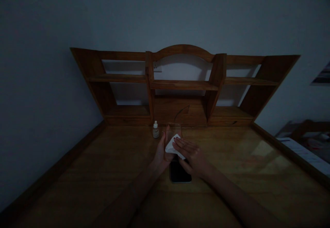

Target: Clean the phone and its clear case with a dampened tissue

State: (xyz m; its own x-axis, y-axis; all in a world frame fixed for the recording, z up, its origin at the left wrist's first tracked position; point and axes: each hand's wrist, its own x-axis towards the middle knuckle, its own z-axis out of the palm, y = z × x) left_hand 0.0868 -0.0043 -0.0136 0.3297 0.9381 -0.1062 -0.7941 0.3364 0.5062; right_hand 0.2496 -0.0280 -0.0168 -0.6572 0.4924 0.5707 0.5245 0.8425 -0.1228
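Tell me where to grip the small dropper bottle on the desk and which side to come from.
Pinch the wider body of the dropper bottle, not its narrow tapered top. It stands upright against the foot of the wooden shelf unit, so the back is blocked. Come from the front-left, away from the clear pane just to its right.

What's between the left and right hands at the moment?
The head view shows a white wipe between the left hand and right hand, against a clear pane that stands in the left hand.
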